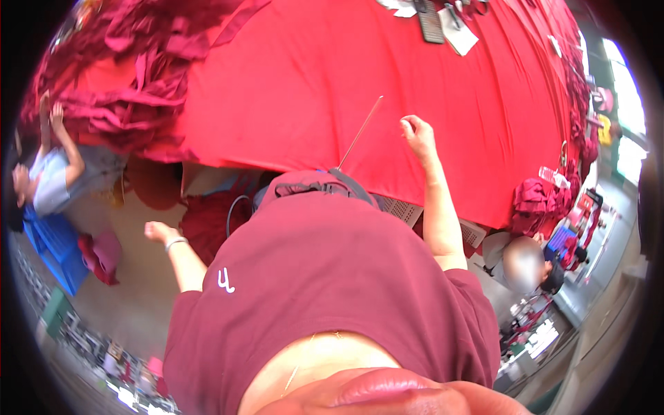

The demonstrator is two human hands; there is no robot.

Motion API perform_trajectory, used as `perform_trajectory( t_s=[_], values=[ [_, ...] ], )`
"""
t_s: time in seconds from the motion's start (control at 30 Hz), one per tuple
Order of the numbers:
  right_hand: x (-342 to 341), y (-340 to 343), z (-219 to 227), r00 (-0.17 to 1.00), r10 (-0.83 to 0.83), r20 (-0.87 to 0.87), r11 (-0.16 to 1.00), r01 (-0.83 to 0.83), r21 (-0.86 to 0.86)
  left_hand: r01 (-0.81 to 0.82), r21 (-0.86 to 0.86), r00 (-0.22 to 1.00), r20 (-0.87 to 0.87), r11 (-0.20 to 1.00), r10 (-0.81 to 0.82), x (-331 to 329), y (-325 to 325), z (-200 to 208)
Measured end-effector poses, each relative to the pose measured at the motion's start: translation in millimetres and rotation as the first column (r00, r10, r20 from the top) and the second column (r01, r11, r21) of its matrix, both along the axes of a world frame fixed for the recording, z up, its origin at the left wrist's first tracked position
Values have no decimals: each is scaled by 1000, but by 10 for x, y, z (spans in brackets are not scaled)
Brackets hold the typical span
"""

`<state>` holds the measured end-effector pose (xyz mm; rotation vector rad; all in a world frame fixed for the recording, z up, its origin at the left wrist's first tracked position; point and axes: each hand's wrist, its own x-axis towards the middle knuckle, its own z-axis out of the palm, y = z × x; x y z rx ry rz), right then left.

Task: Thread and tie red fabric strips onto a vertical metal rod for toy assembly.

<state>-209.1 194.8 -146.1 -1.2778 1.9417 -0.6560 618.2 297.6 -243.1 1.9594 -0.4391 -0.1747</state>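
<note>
A wide table is covered with smooth red cloth [290,90], and my body stands against its near edge. Over the cloth on the right, my right hand [420,135] is raised with its fingers curled in; what is inside, if anything, is hidden. To its left, apart from it, a thin straight rod [361,131] slants up from near my waist. My left hand [160,232], with a band at the wrist, hangs out to the left, off the table. Its fingers are closed, and I see nothing in them. Dark red fabric [207,221] hangs or lies just beside it, below the table edge.
Maroon cloth strips [149,90] lie heaped on the table's left. A dark handheld device [430,24] and white paper [458,36] lie at the far edge. On the right are a clear bottle [553,178] and bundled cloth [536,200]. People work at both sides; blue crates [55,252] stand left.
</note>
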Motion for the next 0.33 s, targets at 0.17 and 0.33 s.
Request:
perform_trajectory(
  t_s=[0.17,0.33],
  values=[
    [-244,-95,37,974,-205,96,979,205,9,376,-119,925,103,919,-365,-923,-2282,1165],
    [-1139,-1190,-330,971,-225,-78,911,182,-371,820,-42,570,-26,570,-821,-3148,-3597,1424]
  ],
)
